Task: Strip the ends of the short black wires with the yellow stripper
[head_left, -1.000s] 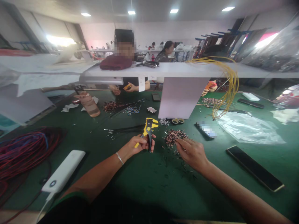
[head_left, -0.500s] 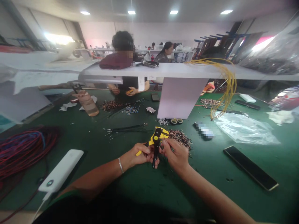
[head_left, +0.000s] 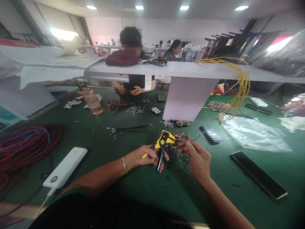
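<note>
My left hand [head_left: 149,155] is wrapped round the handles of a yellow and black wire stripper [head_left: 164,141], its jaws pointing up and right. To the right of the tool, my right hand [head_left: 199,157] is closed in a pinch on a short dark wire [head_left: 196,138], whose thin end sticks out past the fingertips. A gap separates this hand from the stripper's jaws. Behind both lies a heap of short copper-coloured wire pieces [head_left: 180,137], partly hidden by the tool and my right fingers.
Black wires [head_left: 133,129] lie beyond my left hand. A white power bank [head_left: 65,167] and red cable coils [head_left: 26,149] are at left; a dark phone [head_left: 258,174] and clear plastic bag [head_left: 254,133] at right. A white divider [head_left: 188,98] supports the shelf. A co-worker sits opposite.
My right hand has moved right, away from the wire stripper, with the short wire in its fingers. My left hand keeps its grip on the tool. The view has shifted slightly.
</note>
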Demonstrator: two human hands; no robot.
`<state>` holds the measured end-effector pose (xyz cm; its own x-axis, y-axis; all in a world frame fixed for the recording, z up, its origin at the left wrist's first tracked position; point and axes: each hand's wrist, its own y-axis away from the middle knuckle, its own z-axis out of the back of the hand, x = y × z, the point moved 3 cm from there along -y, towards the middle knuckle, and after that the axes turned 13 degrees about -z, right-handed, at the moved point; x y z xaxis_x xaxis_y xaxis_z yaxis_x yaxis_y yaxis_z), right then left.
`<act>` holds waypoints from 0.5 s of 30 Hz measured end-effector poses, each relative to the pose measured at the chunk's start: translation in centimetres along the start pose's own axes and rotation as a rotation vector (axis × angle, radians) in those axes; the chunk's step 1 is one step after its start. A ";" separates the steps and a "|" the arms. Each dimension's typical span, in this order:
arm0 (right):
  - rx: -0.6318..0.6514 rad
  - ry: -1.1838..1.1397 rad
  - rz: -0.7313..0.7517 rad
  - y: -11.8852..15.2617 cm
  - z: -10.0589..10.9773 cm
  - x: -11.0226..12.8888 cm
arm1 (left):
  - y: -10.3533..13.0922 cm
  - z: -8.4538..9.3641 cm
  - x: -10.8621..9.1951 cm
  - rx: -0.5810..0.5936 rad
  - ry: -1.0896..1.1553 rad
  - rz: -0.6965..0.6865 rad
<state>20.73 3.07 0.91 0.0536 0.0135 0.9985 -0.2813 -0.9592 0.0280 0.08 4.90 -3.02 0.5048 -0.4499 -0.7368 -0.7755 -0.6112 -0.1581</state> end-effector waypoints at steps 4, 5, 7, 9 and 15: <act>0.138 0.114 -0.025 0.5 -0.7 -1.1 | 0.0 -0.1 0.1 -0.008 -0.053 0.005; 0.172 0.135 -0.038 0.6 -0.9 -1.3 | 0.1 -0.1 0.1 -0.014 -0.070 0.004; 0.247 0.169 -0.079 0.7 -1.3 -1.6 | 0.1 -0.1 0.1 -0.025 -0.097 0.005; 0.317 0.163 -0.122 0.7 -1.6 -1.8 | 0.1 -0.2 0.0 -0.037 -0.113 0.015; 0.306 -0.122 -0.287 -0.2 -1.3 -1.9 | 0.0 0.1 -0.6 -0.037 -0.100 0.019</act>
<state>19.46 3.63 -0.89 0.2064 0.2763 0.9386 0.0579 -0.9611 0.2702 -0.25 5.26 -2.59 0.4484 -0.3957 -0.8015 -0.7692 -0.6275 -0.1205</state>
